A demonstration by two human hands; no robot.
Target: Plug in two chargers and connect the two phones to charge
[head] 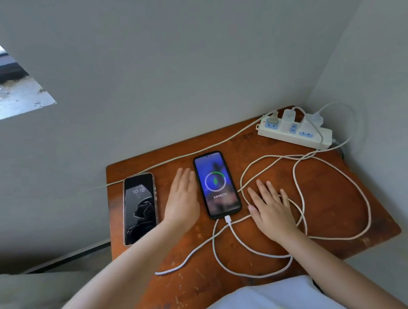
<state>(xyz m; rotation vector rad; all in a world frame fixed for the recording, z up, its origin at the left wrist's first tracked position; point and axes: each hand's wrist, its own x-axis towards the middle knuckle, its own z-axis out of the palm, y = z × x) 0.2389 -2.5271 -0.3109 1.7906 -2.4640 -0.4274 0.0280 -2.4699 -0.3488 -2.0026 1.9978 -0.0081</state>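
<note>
Two phones lie face up on the brown table (pixel 327 206). The right phone (pixel 216 184) shows a green charging ring, and a white cable (pixel 229 221) is plugged into its near end. The left phone (pixel 139 207) shows a clock screen with no cable in it. A second white cable lies loose, its free end (pixel 158 273) on the table near the front. Two white chargers (pixel 289 118) sit in the power strip (pixel 295 133) at the back right corner. My left hand (pixel 183 196) lies flat between the phones. My right hand (pixel 269 205) rests flat over the cable loops.
Grey walls meet behind the power strip. A thin pale cord (pixel 174 157) runs from the strip across the table's far edge and off to the left. Looped white cable covers the right half. A window sill (pixel 8 100) is at upper left. White cloth (pixel 268 299) covers the near edge.
</note>
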